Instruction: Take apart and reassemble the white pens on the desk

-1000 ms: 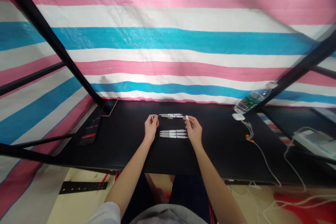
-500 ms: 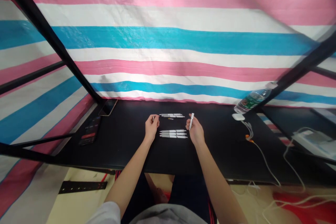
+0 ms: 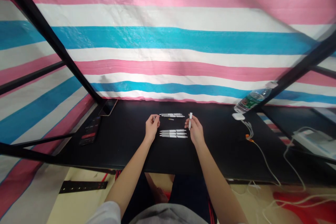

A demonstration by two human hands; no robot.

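Black tabletop is carrying white pens; the right hand is gripping another pen, the left hand is pinching something tiny.

The left hand conceals whatever its fingertips pinch; only a small metallic tip shows, and its identity is undetermined. The right hand covers the lower part of a white pen. A tiny sliver on the black table is too small to identify. Markings on a dark panel are illegible. The label of a water bottle is indistinct, and a black frame bar crosses the bottle. A white device is cut off by the right edge, and a gray sleeve by the bottom edge.
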